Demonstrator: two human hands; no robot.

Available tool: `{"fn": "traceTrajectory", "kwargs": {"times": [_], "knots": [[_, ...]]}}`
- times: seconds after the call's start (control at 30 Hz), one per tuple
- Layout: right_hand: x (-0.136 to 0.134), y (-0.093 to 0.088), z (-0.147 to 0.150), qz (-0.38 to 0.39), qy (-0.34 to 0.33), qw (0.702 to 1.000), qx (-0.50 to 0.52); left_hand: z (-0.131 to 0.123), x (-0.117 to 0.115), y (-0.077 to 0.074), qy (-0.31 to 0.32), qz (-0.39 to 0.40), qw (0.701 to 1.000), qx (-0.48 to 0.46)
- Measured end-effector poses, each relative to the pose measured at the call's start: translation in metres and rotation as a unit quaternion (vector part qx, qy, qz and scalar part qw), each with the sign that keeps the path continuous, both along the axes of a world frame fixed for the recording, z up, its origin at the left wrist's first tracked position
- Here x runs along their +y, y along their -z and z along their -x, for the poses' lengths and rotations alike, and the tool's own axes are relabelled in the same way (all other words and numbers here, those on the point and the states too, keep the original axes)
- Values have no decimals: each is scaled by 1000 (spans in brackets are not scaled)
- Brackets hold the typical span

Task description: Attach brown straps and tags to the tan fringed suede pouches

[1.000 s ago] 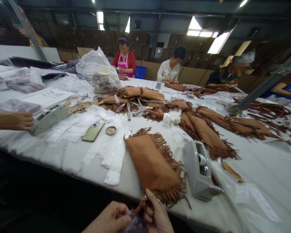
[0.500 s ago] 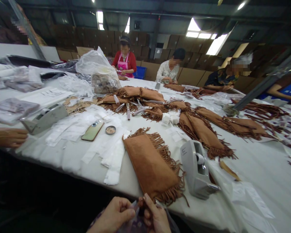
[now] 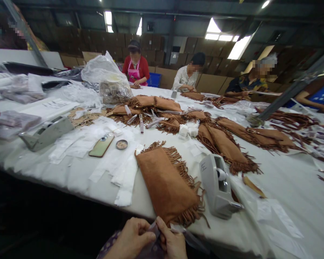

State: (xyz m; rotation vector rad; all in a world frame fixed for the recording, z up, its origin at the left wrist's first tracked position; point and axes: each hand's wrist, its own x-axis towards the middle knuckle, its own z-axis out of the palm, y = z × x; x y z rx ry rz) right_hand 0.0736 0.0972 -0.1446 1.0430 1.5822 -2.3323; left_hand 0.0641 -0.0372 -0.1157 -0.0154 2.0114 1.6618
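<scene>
white strips, narrow tabletop gap | left hand pinching plastic film | brown fringed pouch at tabletop's front edge, long axis far-left to near-right, fringe rightward | right hand pinching same film | tape dispenser just beside fringe

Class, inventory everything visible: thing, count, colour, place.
Table: one, white, foreground
Near fringed pouch: one, brown, front
Farther fringed pouches: several, brown, middle
Tape dispensers: two, grey, left and right
Smartphone: one, pale green, left-centre
Round dish: one, dark-rimmed, beside smartphone
Slips: many, white, around smartphone
Plastic bag: one, clear, back left
Straps: many, brown, right
Co-workers: several, mixed clothing, around table
Boxes: many, brown, background
Left hand: one, bare, pinching plastic film
Right hand: one, bare, pinching film
</scene>
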Motion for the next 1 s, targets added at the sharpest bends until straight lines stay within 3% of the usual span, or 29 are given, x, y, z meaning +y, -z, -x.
{"fn": "traceTrajectory", "kwargs": {"times": [0.13, 0.27, 0.43, 0.63, 0.77, 0.9, 1.0], "knots": [[0, -1, 0, 17, -16, 1000, -3, 3, 4, 0, -30, -26, 999, -25], [1, -9, -1, 16, -21, 1000, -7, 5, 11, -3, -37, -108, 992, -61], [3, -14, 0, 4, -27, 1000, -3, 5, 17, 14, -60, -162, 982, -78], [15, -5, -3, -44, -113, 992, 15, 6, 23, 28, -142, -195, 963, -117], [18, 7, -10, -67, -142, 987, 19, 4, 21, 27, -168, -92, 981, -42], [5, 12, -13, 20, -145, 989, 6, 3, 16, 20, -119, 89, 986, 80], [-6, 10, -10, 41, -118, 992, 21, 2, 14, 11, -97, 130, 981, 108]]}}
